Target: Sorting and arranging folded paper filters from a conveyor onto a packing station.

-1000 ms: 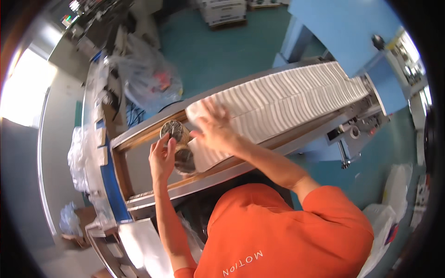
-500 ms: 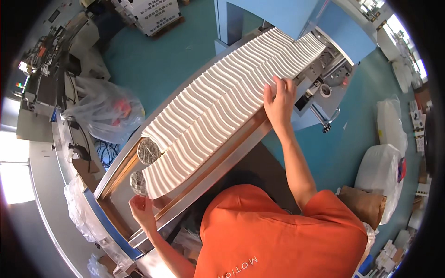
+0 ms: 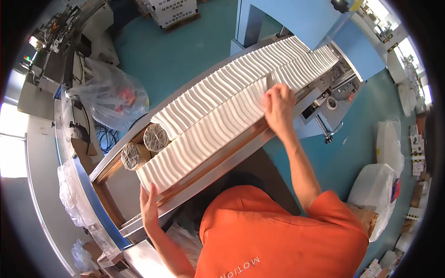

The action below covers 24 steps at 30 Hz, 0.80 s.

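White wavy-edged sheets stand packed on edge in two long rows, a far row (image 3: 232, 74) and a near row (image 3: 208, 129), along a metal-sided feed trough (image 3: 218, 169). My left hand (image 3: 149, 208) is at the left end of the near row, its fingers stretched up and apart against the end sheets. My right hand (image 3: 280, 106) has its fingers curled on the near row farther right, beside a narrow break in the sheets; the fingertips are partly blurred. Two round blocks wrapped in clear tape, one at the far row's end (image 3: 156, 137) and another (image 3: 133, 156), sit at the left.
A blue machine housing (image 3: 273, 21) stands over the rows' right end, with metal fittings and a roll (image 3: 331, 103) beside it. A clear plastic bag (image 3: 109, 99) lies left of the trough. White wrapped bundles (image 3: 373, 192) are at the right; stacked boxes (image 3: 171, 11) stand behind.
The left round block has moved away from the near row's end. My left hand has opened against those sheets. My right hand has curled inward, and a break shows in the near row.
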Available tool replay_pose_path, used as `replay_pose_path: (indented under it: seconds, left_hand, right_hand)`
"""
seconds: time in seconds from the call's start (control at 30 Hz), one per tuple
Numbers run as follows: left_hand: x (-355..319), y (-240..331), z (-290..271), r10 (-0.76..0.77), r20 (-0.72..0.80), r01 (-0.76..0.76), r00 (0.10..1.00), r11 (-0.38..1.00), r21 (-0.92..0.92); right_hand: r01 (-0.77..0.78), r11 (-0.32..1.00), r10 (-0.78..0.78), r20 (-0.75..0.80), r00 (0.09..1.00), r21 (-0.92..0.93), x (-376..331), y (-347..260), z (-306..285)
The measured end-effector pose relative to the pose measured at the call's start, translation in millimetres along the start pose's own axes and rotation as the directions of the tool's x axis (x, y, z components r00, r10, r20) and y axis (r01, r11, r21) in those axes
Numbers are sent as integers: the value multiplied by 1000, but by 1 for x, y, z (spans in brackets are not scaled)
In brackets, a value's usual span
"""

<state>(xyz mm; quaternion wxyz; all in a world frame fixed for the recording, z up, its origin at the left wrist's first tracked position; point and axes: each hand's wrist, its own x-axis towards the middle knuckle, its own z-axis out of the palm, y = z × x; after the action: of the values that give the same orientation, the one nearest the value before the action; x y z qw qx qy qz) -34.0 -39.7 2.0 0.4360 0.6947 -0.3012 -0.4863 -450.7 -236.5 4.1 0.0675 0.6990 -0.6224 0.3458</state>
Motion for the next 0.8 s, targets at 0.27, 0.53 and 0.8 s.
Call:
replay_pose_path:
  seconds: [0.27,0.53,0.8]
  left_hand:
    - [-9,9,-86,-66,-214,105,975,978,179]
    - [-24,11,-93,107,-162,-118,981,991,-57]
    - [-203,-44,-202,42,-673,-120,738,990,-69]
  right_hand:
    - [-369,891,10,801,598,264,-12,-77,-1]
    - [-545,597,3,678,735,588,-54,-135,9]
    - [-365,545,-418,622,663,755,-83,-303,-13]
